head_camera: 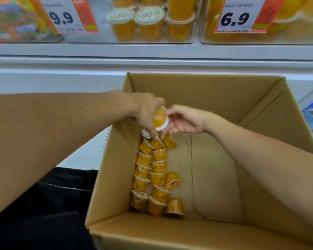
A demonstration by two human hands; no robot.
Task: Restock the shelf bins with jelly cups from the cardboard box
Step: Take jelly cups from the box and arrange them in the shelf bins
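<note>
An open cardboard box (215, 230) stands below the shelf. Several orange jelly cups (156, 175) lie in two rough rows along its left inner wall. Above the far end of those rows, one jelly cup (159, 118) is held between both hands, white lid facing down and right. My left hand (146, 112) grips its body from above, index finger pointing down toward the cups below. My right hand (185, 120) pinches the lid's rim between thumb and fingers. A clear shelf bin (101, 36) above holds more cups (150, 24).
Price tags 9.9 (63, 17) and 6.9 (236, 18) hang on the bin fronts. A bin of colourful packets (16, 20) sits at the left, another orange-filled bin (296, 24) at the right. The white shelf edge (152, 51) runs across. The box's right half shows bare floor.
</note>
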